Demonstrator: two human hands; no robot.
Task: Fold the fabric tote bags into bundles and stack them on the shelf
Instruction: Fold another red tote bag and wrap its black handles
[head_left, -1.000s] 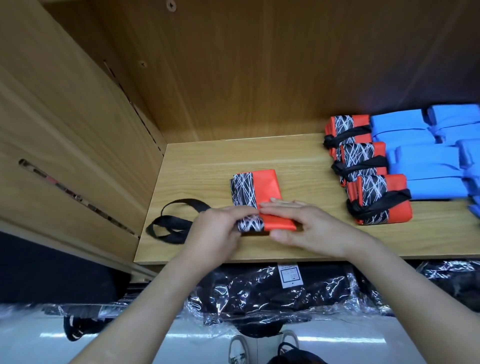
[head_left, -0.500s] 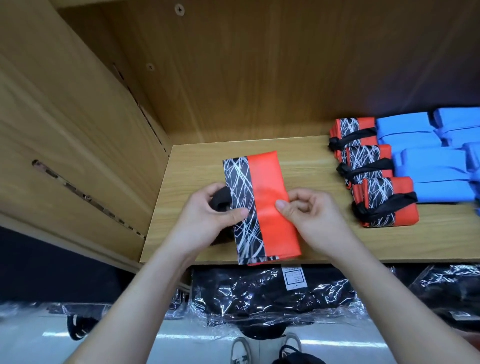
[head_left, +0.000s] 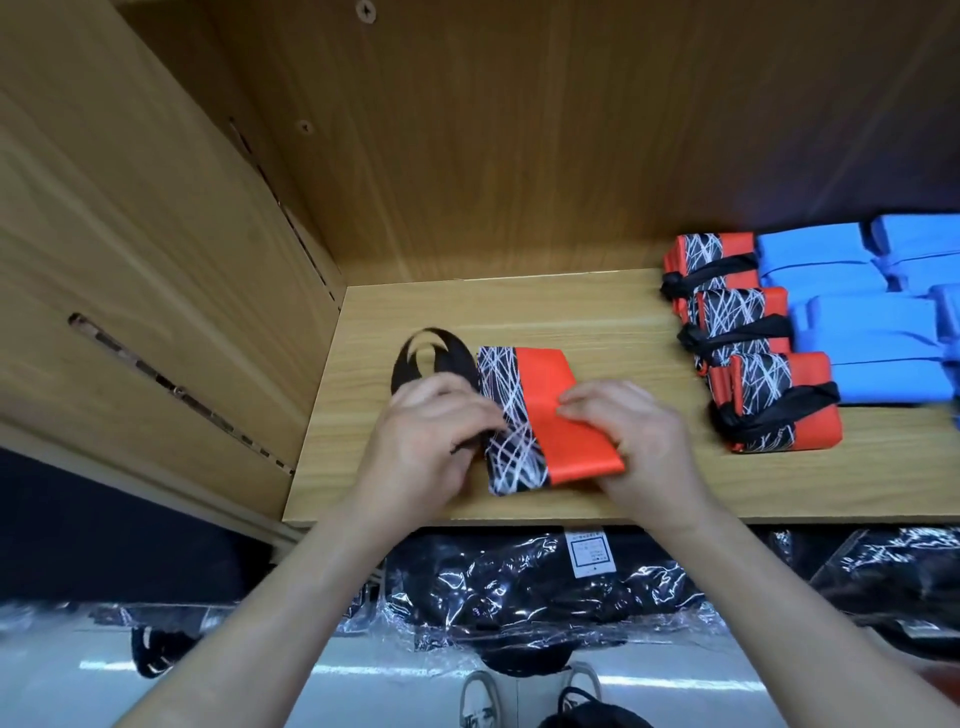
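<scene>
**A:** Left hand (head_left: 431, 431) grips the black straps (head_left: 436, 358) beside the folded bag (head_left: 550, 421). Right hand (head_left: 634, 441) pinches its orange flap.

**B:** What changed?

**A:** The bag came down from a raised tilt onto the shelf (head_left: 571, 306), straps looped out left. Ready for tying, I'd judge.

**B:** Anything in the way?

**A:** No. Blue bundles (head_left: 872, 338) and tied orange bundles (head_left: 753, 364) sit well right.

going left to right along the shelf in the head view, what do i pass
straps → bag → orange bundles → blue bundles
</scene>
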